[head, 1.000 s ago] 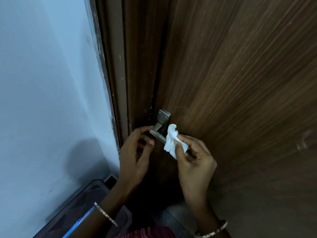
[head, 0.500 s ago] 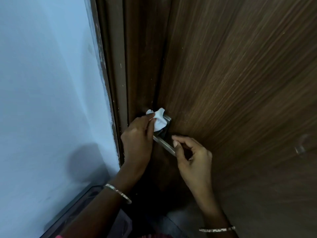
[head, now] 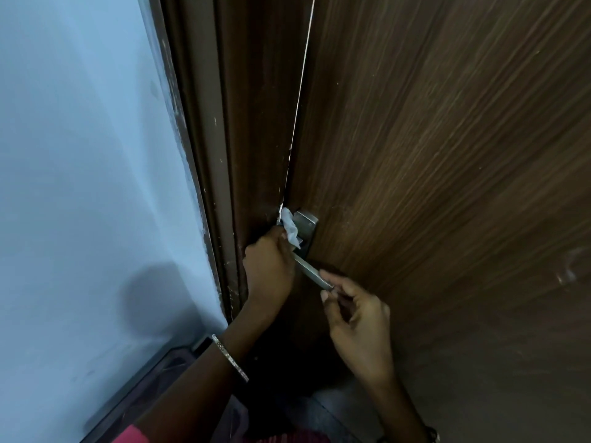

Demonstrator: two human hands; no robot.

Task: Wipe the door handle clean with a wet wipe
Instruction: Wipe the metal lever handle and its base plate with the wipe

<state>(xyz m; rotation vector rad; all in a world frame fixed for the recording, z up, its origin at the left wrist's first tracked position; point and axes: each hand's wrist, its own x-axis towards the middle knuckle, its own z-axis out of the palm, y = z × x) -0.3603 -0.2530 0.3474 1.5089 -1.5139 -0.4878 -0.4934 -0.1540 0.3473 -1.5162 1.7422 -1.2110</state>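
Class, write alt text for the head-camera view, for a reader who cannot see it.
A person's left hand presses a white wet wipe against the metal door handle near its base plate, while the right hand pinches the lever's free end. The handle sits on a dark wooden door beside a pale blue wall.

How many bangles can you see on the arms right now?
2. One bangle circles the left wrist, below the left hand. The other is cut off at the bottom edge, on the right wrist. More may be out of frame.
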